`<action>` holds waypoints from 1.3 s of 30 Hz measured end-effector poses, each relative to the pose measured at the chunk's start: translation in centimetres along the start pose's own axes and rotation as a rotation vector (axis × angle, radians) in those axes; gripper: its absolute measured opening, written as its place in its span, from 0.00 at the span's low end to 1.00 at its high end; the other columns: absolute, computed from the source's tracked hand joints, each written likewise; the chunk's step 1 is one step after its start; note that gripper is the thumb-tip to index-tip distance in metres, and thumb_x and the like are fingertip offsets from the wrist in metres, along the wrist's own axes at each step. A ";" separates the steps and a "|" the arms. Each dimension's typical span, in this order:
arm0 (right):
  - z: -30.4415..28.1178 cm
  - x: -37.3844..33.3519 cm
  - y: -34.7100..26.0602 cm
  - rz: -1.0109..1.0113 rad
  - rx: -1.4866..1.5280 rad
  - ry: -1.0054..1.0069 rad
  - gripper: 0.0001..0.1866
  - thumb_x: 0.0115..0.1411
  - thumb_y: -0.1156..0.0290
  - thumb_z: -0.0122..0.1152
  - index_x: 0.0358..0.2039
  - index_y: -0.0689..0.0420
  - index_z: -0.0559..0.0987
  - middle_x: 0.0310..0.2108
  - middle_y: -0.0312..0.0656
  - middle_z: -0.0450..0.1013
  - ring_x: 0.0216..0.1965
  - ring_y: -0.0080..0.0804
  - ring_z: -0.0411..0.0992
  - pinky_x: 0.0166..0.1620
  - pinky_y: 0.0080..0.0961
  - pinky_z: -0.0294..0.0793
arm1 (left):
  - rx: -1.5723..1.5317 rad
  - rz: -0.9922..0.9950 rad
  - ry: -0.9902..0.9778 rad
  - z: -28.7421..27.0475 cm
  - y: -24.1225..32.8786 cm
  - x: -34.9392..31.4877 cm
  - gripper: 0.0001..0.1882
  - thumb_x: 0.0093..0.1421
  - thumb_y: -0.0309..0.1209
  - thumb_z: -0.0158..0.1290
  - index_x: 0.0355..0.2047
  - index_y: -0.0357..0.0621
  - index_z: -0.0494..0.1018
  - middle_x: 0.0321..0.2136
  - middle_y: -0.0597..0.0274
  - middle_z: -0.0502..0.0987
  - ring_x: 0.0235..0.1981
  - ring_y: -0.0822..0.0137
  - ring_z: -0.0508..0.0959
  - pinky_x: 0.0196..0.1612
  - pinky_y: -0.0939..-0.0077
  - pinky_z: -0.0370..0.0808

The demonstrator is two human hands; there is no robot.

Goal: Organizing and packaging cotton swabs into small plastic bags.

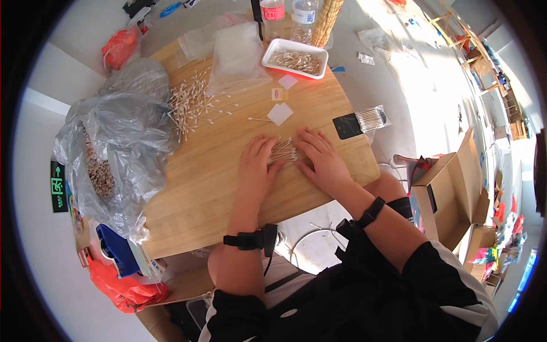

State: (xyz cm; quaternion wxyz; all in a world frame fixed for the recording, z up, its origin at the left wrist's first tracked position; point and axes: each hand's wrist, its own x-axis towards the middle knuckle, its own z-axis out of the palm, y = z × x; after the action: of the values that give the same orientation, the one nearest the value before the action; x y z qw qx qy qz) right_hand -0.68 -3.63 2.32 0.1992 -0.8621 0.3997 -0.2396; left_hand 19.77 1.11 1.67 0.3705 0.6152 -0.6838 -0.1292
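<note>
Both hands on the wooden table [196, 196], either side of a small bundle of cotton swabs [282, 151] near its front edge. Swabs lie roughly side to side, tips a bit uneven. Left hand [259, 159] palm down at the bundle's left end, fingers bent, thumb on the near side; can't tell if it is actually pinching. Right hand [322, 157] at the right end, fingers spread, thumb apart, not closed on anything; swab tips show in the gap. Black straps on both wrists. Just beyond the bundle: white paper square [280, 114], single swab [259, 119] to its left, small printed card [280, 95] and another paper square [288, 81] farther up. Far edge: white tray [325, 61] of swabs, two plastic bottles [272, 18] behind it. Clear plastic bags [235, 54] lie flat left of the tray. Loose swab pile [194, 105] at far left, next to a big grey plastic bag [134, 122] with more swabs inside. Right edge: clear packet of swabs [372, 119] with a black end panel. Open cardboard box [450, 191] off the table, right side.
</note>
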 end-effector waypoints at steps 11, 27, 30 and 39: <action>-0.2 0.0 -0.5 0.052 0.017 0.015 0.23 0.65 0.73 0.55 0.61 0.55 0.71 0.64 0.44 0.67 0.69 0.43 0.59 0.72 0.41 0.55 | 0.081 0.105 -0.067 -0.5 1.3 -0.2 0.25 0.56 0.28 0.62 0.56 0.41 0.73 0.55 0.53 0.75 0.62 0.46 0.69 0.65 0.52 0.65; -2.6 -4.9 3.3 0.078 0.171 0.117 0.02 0.55 0.77 0.56 0.26 0.58 0.75 0.29 0.43 0.72 0.35 0.48 0.73 0.42 0.39 0.74 | 0.482 -0.077 -0.063 4.6 3.5 -0.9 0.43 0.68 0.48 0.47 0.70 0.28 0.48 0.71 0.40 0.52 0.73 0.45 0.50 0.73 0.47 0.45; -2.3 -4.9 3.4 -0.057 -0.008 0.083 0.03 0.53 0.73 0.59 0.25 0.56 0.74 0.28 0.41 0.72 0.35 0.48 0.73 0.40 0.41 0.73 | 0.518 -0.085 -0.065 5.0 4.2 -1.4 0.43 0.68 0.49 0.46 0.71 0.28 0.47 0.72 0.40 0.50 0.73 0.46 0.49 0.73 0.48 0.45; -2.3 -4.7 2.8 -0.056 -0.071 0.072 0.04 0.53 0.72 0.59 0.24 0.56 0.73 0.27 0.42 0.71 0.34 0.47 0.72 0.41 0.43 0.72 | 0.543 -0.079 -0.122 5.3 7.4 -5.2 0.44 0.66 0.49 0.50 0.70 0.27 0.50 0.72 0.38 0.49 0.73 0.44 0.49 0.73 0.46 0.45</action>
State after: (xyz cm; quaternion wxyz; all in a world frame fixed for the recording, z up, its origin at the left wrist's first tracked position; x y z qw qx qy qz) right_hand -6.32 -2.01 1.48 0.1471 -0.8704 0.3903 -0.2615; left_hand 10.58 6.08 0.83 0.1449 0.7092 -0.6899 0.0073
